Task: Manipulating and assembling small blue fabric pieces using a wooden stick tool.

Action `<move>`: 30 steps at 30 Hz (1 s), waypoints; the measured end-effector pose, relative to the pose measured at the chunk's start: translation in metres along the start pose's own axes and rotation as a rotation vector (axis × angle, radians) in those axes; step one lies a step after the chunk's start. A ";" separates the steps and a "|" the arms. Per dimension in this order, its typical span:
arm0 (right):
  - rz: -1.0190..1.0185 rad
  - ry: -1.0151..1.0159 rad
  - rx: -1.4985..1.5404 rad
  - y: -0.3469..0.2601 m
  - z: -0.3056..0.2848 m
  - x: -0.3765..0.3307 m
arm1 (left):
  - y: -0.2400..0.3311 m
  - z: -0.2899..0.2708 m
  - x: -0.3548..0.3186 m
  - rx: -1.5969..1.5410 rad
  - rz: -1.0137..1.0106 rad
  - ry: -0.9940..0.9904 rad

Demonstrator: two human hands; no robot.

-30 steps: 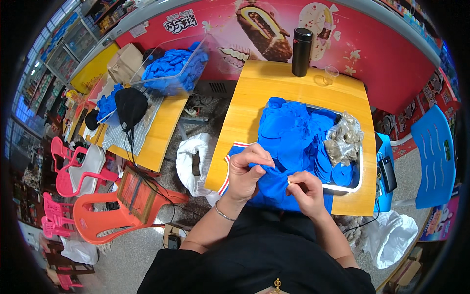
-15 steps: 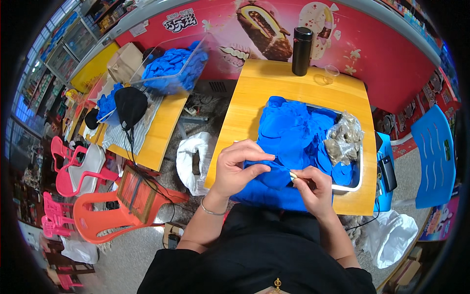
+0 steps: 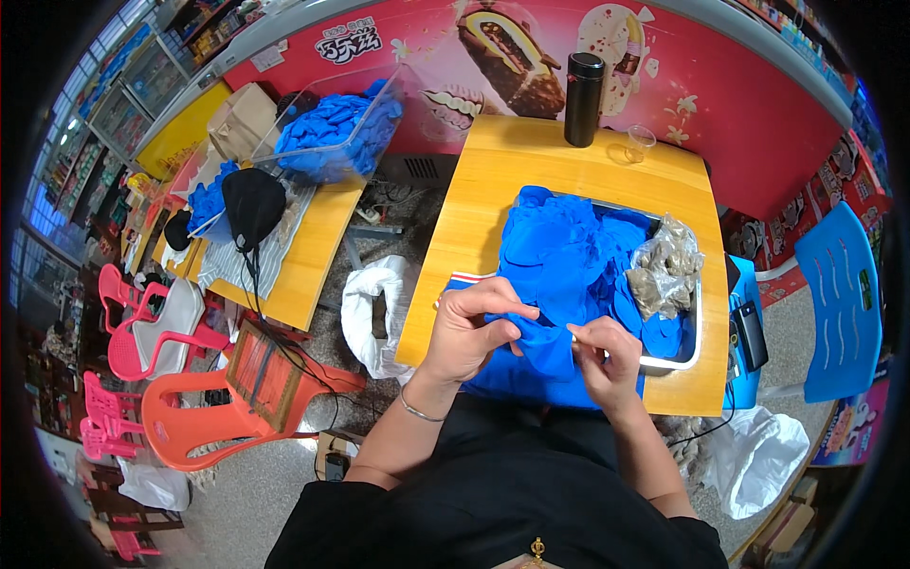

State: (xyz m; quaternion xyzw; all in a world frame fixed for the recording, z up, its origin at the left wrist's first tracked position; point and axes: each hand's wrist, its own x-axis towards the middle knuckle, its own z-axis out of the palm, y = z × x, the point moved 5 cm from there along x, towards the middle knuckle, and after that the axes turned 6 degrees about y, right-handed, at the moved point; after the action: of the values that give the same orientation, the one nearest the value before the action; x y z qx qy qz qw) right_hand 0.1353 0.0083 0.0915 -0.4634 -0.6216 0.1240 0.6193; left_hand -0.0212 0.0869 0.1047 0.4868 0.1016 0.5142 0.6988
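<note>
We hold a blue glove (image 3: 540,343) pinched between our left hand (image 3: 469,327) and right hand (image 3: 607,356), both closed on it, at the near edge of the yellow table (image 3: 493,190). Behind it on the table a metal tray (image 3: 690,349) carries a heap of blue gloves (image 3: 569,251) and a crumpled clear bag (image 3: 668,266). At the table's far edge stands a black flask (image 3: 583,85), with bare tabletop around it. Left of the table lies a white sack (image 3: 374,308); beyond it runs a red sign (image 3: 455,47).

We cannot see what our right hand (image 3: 607,356) pinches against the blue cloth (image 3: 559,275); its fingers (image 3: 586,349) cover it. The cloth hides most of the metal tray (image 3: 697,341) (only the rim shows). The crumpled bag (image 3: 666,267) holds contents too blurred to tell.
</note>
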 end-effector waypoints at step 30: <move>-0.003 -0.011 0.129 0.004 0.000 -0.005 | 0.003 0.011 -0.005 -0.070 0.050 -0.084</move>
State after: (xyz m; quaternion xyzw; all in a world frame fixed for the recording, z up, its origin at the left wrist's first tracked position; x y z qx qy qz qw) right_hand 0.1359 0.0068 0.0848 -0.4208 -0.6165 0.1656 0.6446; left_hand -0.0188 0.0764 0.1110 0.4858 0.0420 0.5138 0.7058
